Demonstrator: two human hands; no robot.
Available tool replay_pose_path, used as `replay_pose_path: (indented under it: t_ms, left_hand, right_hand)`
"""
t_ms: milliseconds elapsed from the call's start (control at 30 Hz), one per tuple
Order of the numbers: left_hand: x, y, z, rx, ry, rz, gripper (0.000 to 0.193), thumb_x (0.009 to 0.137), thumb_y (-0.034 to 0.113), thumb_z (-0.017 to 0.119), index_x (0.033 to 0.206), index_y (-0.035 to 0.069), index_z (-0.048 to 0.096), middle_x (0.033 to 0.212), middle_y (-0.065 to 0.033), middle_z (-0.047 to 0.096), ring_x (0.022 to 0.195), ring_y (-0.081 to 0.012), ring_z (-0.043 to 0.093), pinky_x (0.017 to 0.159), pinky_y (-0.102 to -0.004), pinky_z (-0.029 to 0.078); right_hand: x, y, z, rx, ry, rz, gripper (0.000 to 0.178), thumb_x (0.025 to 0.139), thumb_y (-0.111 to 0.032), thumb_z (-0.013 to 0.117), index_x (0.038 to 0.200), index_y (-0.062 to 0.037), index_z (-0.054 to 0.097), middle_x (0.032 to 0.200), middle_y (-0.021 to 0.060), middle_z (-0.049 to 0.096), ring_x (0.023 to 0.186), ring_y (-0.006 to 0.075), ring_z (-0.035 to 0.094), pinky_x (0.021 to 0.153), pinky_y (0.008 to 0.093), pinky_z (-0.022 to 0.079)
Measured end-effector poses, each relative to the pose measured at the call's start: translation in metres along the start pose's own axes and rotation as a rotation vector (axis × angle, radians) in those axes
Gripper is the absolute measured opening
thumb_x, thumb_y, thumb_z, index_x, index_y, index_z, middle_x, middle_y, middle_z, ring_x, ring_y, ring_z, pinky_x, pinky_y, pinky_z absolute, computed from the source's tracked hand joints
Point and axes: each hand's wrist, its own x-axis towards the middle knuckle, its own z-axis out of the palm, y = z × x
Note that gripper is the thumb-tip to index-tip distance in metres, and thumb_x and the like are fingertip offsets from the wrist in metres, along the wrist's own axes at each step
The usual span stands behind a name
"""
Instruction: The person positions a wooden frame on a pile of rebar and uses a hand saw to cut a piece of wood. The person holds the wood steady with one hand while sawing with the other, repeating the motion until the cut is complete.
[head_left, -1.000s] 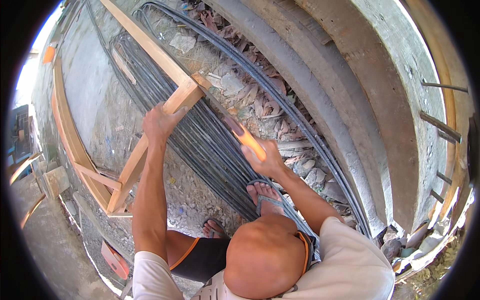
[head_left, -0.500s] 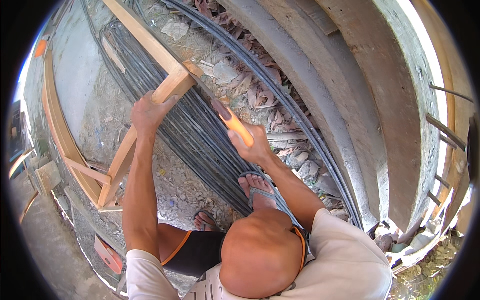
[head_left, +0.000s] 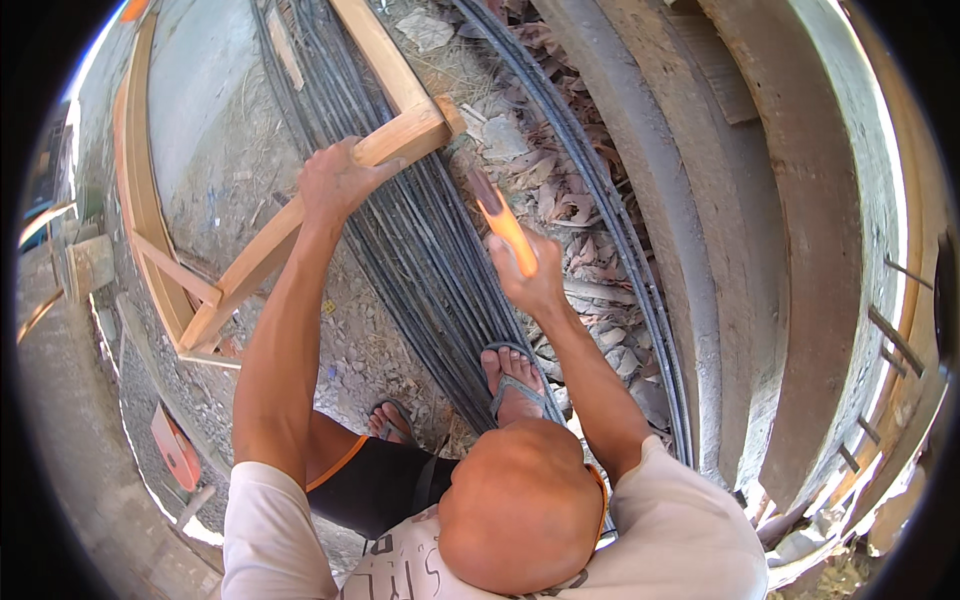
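My left hand [head_left: 335, 185] is closed around a bar of the light wooden frame [head_left: 405, 135], close to its corner. A short wood end [head_left: 452, 115] juts out past that corner. In my right hand [head_left: 530, 275] is a handsaw [head_left: 510, 232], gripped by its orange handle. The handle lies to the right of the frame's corner, above the black rods. Most of the saw's thin blade is hard to make out here; only the brownish part by the handle shows plainly.
A long bundle of dark rods [head_left: 430, 270] lies on the ground under the frame, with my sandalled foot [head_left: 515, 385] at it. Broken stones and dry leaves [head_left: 560, 190] lie to the right, beside large boards [head_left: 790, 220]. An orange-red object [head_left: 175, 450] is at the lower left.
The saw's handle has drawn back from the frame's corner, and its blade no longer shows along the wood. The whole view has shifted. My left hand keeps its hold on the frame.
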Motion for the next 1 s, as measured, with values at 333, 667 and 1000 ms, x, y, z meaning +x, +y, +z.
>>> replay_pose_path:
  t_ms: [333,667,1000]
  left_hand:
    - [0.0,-0.011,0.003,0.001,-0.028,-0.012,0.074,0.069,0.073,0.083,0.109,0.01,0.082,0.087,-0.0178,0.079,0.085,-0.034,0.079,0.079,-0.0458,0.061]
    - [-0.006,-0.017,0.009,0.004,0.042,-0.005,0.073,0.069,0.074,0.082,0.103,0.01,0.082,0.087,-0.0158,0.079,0.085,-0.0345,0.078,0.077,-0.0481,0.062]
    - [0.004,-0.014,0.017,-0.02,0.024,0.021,0.074,0.071,0.073,0.081,0.114,0.013,0.082,0.086,-0.0129,0.08,0.084,-0.0336,0.079,0.078,-0.0487,0.063]
  right_hand:
    - [-0.071,-0.007,-0.036,-0.269,-0.104,-0.068,0.025,0.101,-0.019,0.064,0.108,0.0033,0.075,0.077,0.019,0.07,0.062,0.0314,0.07,0.06,0.0392,0.053]
    - [-0.137,-0.022,-0.075,-0.3,-0.167,0.007,0.037,0.1,-0.027,0.062,0.116,0.0043,0.075,0.066,0.0145,0.06,0.052,0.0273,0.062,0.053,0.0385,0.049]
    - [0.024,-0.01,0.008,0.019,-0.043,0.074,0.033,0.106,-0.019,0.064,0.079,0.0,0.061,0.06,0.0036,0.047,0.054,0.0104,0.042,0.05,0.0341,0.033]
